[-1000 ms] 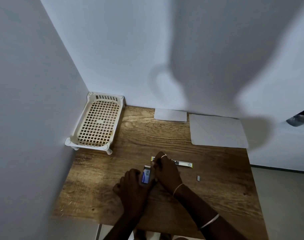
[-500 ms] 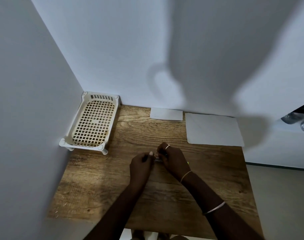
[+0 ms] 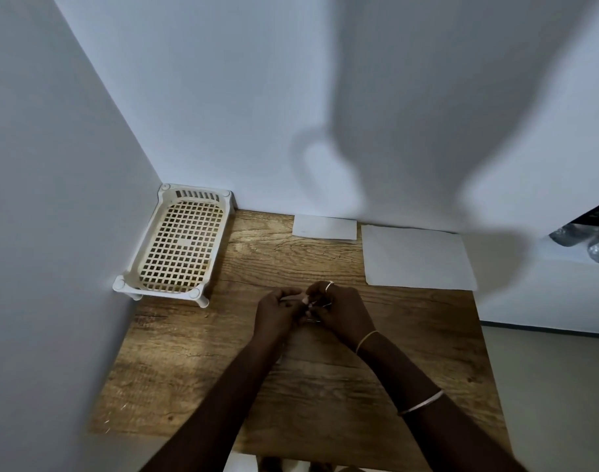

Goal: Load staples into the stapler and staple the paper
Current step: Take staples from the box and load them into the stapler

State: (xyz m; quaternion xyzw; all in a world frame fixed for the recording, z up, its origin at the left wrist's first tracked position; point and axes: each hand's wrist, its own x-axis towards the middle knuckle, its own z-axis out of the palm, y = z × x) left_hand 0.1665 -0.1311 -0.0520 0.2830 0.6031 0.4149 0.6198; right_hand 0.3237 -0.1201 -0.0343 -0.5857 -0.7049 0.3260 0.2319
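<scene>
Right of the basket (image 3: 139, 248), the left hand (image 3: 274, 315) and right hand (image 3: 342, 311) are both grasping the mostly hidden stapler (image 3: 314, 321). The staples should be going in straight, without forcing.

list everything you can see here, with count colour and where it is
table: 1, brown wood grain, fills the lower middle
basket: 1, cream plastic mesh, back left corner of the table
small paper: 1, white, back edge, centre
large sheet: 1, white, back right of the table
shiny objects: count unclear, silvery, cut off at the right edge
small metal thing: 1, silvery, mostly hidden between both hands
ring: 1, pale, on a right finger
bangles: 2, gold at the right wrist, pale on the forearm
left hand: fingers curled on the metal thing
right hand: fingers curled on it too
</scene>
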